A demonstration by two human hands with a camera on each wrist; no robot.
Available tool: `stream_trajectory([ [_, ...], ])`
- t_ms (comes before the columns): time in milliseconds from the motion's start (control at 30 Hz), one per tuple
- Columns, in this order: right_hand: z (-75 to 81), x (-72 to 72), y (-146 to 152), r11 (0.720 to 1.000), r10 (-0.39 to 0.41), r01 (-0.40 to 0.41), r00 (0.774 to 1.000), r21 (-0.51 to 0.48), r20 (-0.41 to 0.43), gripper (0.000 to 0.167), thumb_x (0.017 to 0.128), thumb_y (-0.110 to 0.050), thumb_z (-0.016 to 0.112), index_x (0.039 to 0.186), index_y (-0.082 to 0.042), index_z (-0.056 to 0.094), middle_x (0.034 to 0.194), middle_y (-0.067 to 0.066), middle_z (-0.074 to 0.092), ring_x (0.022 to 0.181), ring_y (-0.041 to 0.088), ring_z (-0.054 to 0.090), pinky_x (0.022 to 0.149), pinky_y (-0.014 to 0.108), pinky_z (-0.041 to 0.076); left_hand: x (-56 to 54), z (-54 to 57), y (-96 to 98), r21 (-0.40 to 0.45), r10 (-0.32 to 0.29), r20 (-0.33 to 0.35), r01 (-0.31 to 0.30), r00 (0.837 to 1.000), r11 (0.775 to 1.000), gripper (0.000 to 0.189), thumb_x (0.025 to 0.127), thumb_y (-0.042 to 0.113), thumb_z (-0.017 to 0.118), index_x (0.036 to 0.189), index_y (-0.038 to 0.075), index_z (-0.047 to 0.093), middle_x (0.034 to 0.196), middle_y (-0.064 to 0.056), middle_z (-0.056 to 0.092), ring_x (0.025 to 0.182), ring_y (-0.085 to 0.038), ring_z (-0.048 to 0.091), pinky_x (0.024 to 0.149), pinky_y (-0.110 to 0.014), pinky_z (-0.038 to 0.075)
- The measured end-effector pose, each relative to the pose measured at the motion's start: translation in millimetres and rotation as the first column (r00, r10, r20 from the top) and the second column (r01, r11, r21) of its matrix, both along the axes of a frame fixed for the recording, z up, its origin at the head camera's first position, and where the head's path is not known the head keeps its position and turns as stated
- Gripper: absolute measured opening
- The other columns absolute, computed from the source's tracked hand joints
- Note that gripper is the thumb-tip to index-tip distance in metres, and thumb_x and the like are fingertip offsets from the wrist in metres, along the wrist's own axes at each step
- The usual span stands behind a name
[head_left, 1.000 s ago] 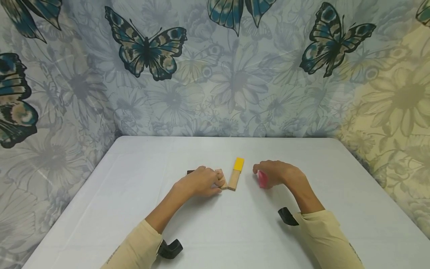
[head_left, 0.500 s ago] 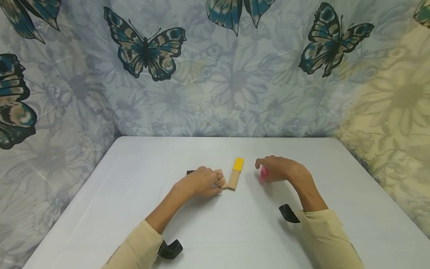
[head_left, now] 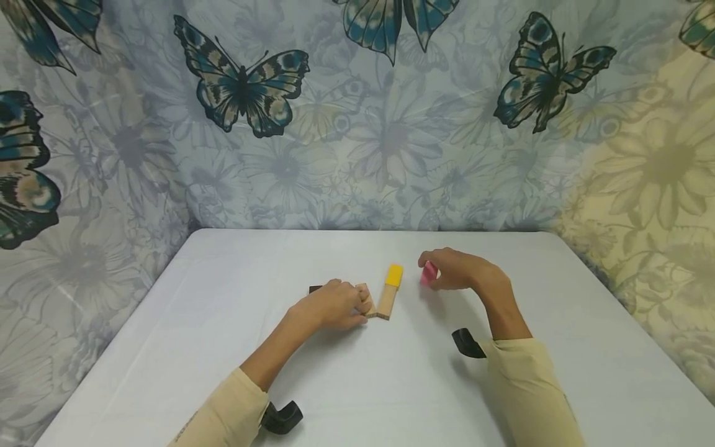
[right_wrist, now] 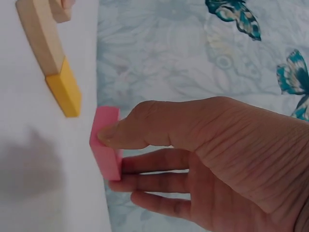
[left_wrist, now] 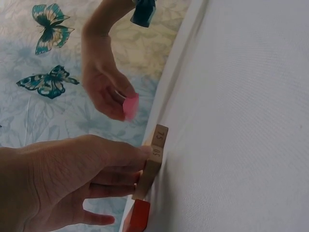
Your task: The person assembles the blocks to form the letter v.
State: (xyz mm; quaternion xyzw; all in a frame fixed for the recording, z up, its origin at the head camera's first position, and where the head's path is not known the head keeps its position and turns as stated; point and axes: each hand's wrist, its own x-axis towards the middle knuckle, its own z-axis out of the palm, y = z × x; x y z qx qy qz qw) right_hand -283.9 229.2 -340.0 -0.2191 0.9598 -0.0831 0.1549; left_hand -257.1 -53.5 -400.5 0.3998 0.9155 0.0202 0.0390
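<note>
In the head view my right hand (head_left: 455, 270) holds a pink block (head_left: 429, 273) above the table, right of a yellow block (head_left: 394, 275). The right wrist view shows the thumb on one face of the pink block (right_wrist: 107, 152) and fingertips behind it. My left hand (head_left: 331, 305) pinches a plain wooden block (head_left: 365, 299) on the table. In the left wrist view its thumb lies at a wooden block marked 50 (left_wrist: 153, 162), which meets another marked 75 (left_wrist: 160, 135). A wooden block (head_left: 386, 302) runs end to end with the yellow one.
A red block (left_wrist: 140, 215) sits beyond the left fingers in the left wrist view. A dark block end (head_left: 315, 288) shows behind the left hand. The white table (head_left: 246, 261) ends at a butterfly-print backdrop (head_left: 391, 149). Black wrist mounts (head_left: 282, 417) stick out from both sleeves.
My right hand has carried the pink block farther back and a little left, nearer the yellow block. The left hand has kept its place on the wooden block.
</note>
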Motion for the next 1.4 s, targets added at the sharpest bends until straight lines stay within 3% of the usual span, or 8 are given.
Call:
stream_trajectory([
  [100, -0.4, -6.8, -2.4, 0.999, 0.028, -0.03, 0.999, -0.034, -0.032, 0.04, 0.093, -0.011, 0.074, 0.131, -0.001, 0.065, 0.106, 0.009, 0.07, 0.099, 0.024, 0.063, 0.091, 0.043, 0.059, -0.3, -0.8, -0.4, 0.012, -0.007, 0.001, 0.007, 1.0, 1.0, 0.018, 0.097, 0.037, 0.075, 0.102, 0.021, 0.08, 0.074, 0.006, 0.051, 0.072, -0.011, 0.042, 0.085, -0.035, 0.052],
  [267, -5.4, -21.2, -6.5, 0.993, 0.056, -0.064, 0.996, -0.103, -0.076, 0.04, 0.094, -0.011, 0.073, 0.132, 0.0, 0.067, 0.111, 0.011, 0.07, 0.105, 0.029, 0.063, 0.096, 0.045, 0.058, -1.4, -1.4, -1.5, 0.016, 0.005, 0.007, -0.005, 1.0, 1.0, 0.02, 0.097, 0.038, 0.074, 0.105, 0.021, 0.081, 0.078, 0.006, 0.062, 0.072, -0.01, 0.045, 0.088, -0.037, 0.054],
  [500, -8.5, -37.9, -8.1, 0.979, 0.096, -0.119, 0.986, -0.168, -0.14, 0.036, 0.096, -0.011, 0.07, 0.129, 0.003, 0.068, 0.11, 0.013, 0.071, 0.101, 0.026, 0.061, 0.095, 0.047, 0.056, -2.4, -0.8, -4.2, 0.001, -0.071, -0.028, 0.071, 0.997, 0.997, 0.018, 0.098, 0.035, 0.074, 0.085, 0.024, 0.068, 0.082, 0.009, 0.035, 0.07, -0.009, 0.042, 0.075, -0.032, 0.048],
  [600, -8.6, -43.9, -7.4, 0.976, 0.084, -0.11, 0.986, -0.186, -0.143, 0.037, 0.097, -0.011, 0.07, 0.131, 0.003, 0.068, 0.113, 0.014, 0.071, 0.103, 0.027, 0.062, 0.097, 0.049, 0.056, -3.2, -0.6, -4.0, -0.012, -0.083, -0.047, 0.083, 0.995, 0.996, 0.024, 0.098, 0.035, 0.073, 0.081, 0.024, 0.061, 0.084, 0.01, 0.036, 0.069, -0.008, 0.042, 0.072, -0.03, 0.044],
  [733, -11.4, -51.6, -6.9, 0.973, 0.08, -0.111, 0.985, -0.204, -0.154, 0.038, 0.098, -0.012, 0.069, 0.132, 0.004, 0.067, 0.119, 0.018, 0.072, 0.109, 0.033, 0.064, 0.101, 0.053, 0.055, -3.9, -1.5, -2.4, 0.002, -0.089, -0.03, 0.089, 0.996, 0.996, 0.02, 0.098, 0.033, 0.073, 0.083, 0.023, 0.065, 0.087, 0.01, 0.041, 0.069, -0.007, 0.042, 0.07, -0.028, 0.041],
  [933, -20.5, -58.8, -12.5, 0.965, 0.074, -0.121, 0.976, -0.231, -0.204, 0.037, 0.098, -0.012, 0.069, 0.132, 0.002, 0.068, 0.129, 0.021, 0.071, 0.121, 0.038, 0.063, 0.108, 0.058, 0.051, -3.1, -2.6, -3.2, 0.014, -0.091, -0.015, 0.091, 0.996, 0.996, 0.021, 0.098, 0.032, 0.074, 0.082, 0.022, 0.064, 0.088, 0.009, 0.04, 0.069, -0.007, 0.041, 0.07, -0.026, 0.039],
  [1167, -37.7, -66.8, -19.0, 0.973, 0.074, -0.114, 0.979, -0.203, -0.192, 0.037, 0.1, -0.009, 0.067, 0.134, 0.007, 0.065, 0.136, 0.024, 0.068, 0.128, 0.042, 0.06, 0.114, 0.059, 0.047, -3.9, -4.1, -3.6, -0.019, -0.069, -0.037, 0.068, 0.997, 0.997, 0.02, 0.098, 0.035, 0.073, 0.085, 0.023, 0.067, 0.086, 0.01, 0.038, 0.07, -0.008, 0.042, 0.071, -0.028, 0.042],
  [1400, -57.0, -72.1, -20.4, 0.977, 0.035, -0.071, 0.984, -0.203, -0.175, 0.037, 0.103, -0.019, 0.066, 0.133, 0.003, 0.067, 0.136, 0.023, 0.067, 0.131, 0.042, 0.058, 0.115, 0.058, 0.046, -3.1, -3.6, -3.6, -0.018, -0.081, -0.049, 0.081, 0.995, 0.997, 0.026, 0.098, 0.035, 0.074, 0.08, 0.023, 0.06, 0.087, 0.01, 0.037, 0.069, -0.009, 0.042, 0.07, -0.028, 0.04],
])
